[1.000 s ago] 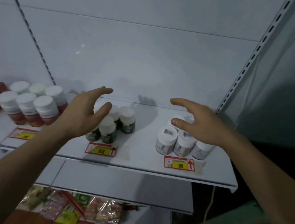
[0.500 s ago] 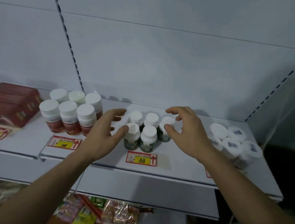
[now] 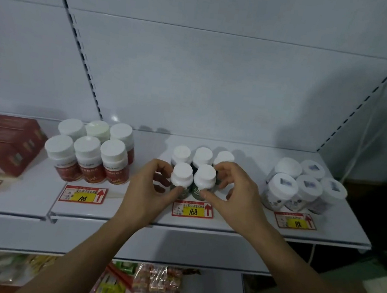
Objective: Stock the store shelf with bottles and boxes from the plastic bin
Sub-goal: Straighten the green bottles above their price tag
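A white shelf (image 3: 239, 223) carries, left to right, red boxes (image 3: 2, 144), red bottles (image 3: 90, 154), green bottles (image 3: 194, 168) and white bottles (image 3: 303, 185). The left hand (image 3: 149, 189) curls round the front-left green bottle; the right hand (image 3: 232, 196) curls round the front-right one. Judged risk: squeezing or nudging this tight cluster could topple the green bottles behind. The bin is not in view.
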`<state>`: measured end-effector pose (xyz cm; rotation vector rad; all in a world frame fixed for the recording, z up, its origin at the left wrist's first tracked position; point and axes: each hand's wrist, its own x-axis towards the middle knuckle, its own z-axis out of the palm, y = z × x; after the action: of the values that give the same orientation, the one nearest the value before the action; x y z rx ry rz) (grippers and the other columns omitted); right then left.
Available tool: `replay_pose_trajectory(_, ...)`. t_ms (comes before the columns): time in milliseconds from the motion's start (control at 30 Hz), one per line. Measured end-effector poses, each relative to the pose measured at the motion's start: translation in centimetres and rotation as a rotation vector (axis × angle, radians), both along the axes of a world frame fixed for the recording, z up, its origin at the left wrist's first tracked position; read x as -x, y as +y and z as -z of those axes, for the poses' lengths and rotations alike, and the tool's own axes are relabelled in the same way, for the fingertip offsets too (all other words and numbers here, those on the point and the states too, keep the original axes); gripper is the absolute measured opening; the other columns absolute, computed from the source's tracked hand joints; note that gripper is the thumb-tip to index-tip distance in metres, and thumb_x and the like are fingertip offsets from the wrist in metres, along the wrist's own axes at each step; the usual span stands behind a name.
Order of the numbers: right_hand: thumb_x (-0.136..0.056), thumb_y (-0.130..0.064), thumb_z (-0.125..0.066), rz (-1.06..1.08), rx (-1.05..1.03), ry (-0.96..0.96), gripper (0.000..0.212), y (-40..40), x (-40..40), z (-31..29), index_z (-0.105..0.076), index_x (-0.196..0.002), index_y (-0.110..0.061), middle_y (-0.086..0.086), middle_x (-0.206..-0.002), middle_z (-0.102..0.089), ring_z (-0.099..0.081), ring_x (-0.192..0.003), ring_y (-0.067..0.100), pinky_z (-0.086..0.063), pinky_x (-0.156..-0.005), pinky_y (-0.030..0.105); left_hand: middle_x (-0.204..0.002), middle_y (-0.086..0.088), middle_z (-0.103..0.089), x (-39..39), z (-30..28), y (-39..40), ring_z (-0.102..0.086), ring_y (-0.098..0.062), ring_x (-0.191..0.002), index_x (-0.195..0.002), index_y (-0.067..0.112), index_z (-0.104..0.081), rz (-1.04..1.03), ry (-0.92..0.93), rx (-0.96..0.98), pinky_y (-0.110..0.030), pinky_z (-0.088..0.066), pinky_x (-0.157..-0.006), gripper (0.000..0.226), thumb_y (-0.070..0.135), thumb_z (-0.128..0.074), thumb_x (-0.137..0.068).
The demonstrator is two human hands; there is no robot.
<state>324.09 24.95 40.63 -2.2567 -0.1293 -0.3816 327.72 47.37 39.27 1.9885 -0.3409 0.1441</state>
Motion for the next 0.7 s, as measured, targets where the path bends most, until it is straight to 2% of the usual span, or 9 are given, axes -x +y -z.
replay_pose_trajectory(200, -0.076, -0.028, -0.088, 0.032, -0.021, -0.001, 0.053, -0.5, 0.2, 0.3, -0.055, -0.118, -0.031, -0.016, -0.105, -0.063, -0.059, -0.094, 0.003, -0.043, -0.069, 0.007, -0.094, 0.014, -0.068, 0.2, 0.2, -0.7, -0.066, -0.010, -0.090, -0.095, 0.028, -0.060, -0.017, -0.001, 0.023, -0.028, -0.060, -0.079, 0.034, 0.031, -0.087, -0.075)
replay_pose_trajectory(400, -0.076, -0.029, -0.088, 0.042, -0.013, -0.005, 0.056, -1.3, 0.2, 0.4, -0.054, -0.120, -0.033, -0.020, -0.103, -0.063, -0.060, -0.093, 0.002, -0.046, -0.066, 0.009, -0.097, 0.016, -0.068, 0.2, 0.1, -1.3, -0.065, -0.003, -0.093, -0.096, 0.028, -0.061, -0.018, -0.007, -0.001, -0.019, -0.058, -0.082, 0.033, 0.027, -0.087, -0.076)
replay_pose_trajectory(567, -0.076, -0.035, -0.086, 0.073, -0.029, -0.036, 0.062, -1.8, 0.2, 0.4, -0.049, -0.124, -0.037, -0.014, -0.104, -0.058, -0.056, -0.096, 0.004, -0.048, -0.073, 0.017, -0.096, 0.017, -0.067, 0.1, -0.2, -0.7, -0.067, -0.005, -0.089, -0.096, 0.032, -0.057, -0.032, -0.027, -0.029, -0.020, -0.058, -0.077, 0.043, 0.027, -0.091, -0.070)
replay_pose_trajectory(700, -0.075, -0.035, -0.087, 0.090, -0.029, -0.046, 0.063, -2.0, 0.1, 0.4, -0.050, -0.127, -0.033, -0.012, -0.112, -0.053, -0.054, -0.098, 0.004, -0.048, -0.075, 0.020, -0.105, 0.017, -0.062, -0.6, -0.4, 0.1, -0.064, -0.004, -0.092, -0.107, 0.032, -0.055, -0.065, -0.060, -0.058, -0.025, -0.059, -0.075, 0.052, 0.036, -0.090, -0.068)
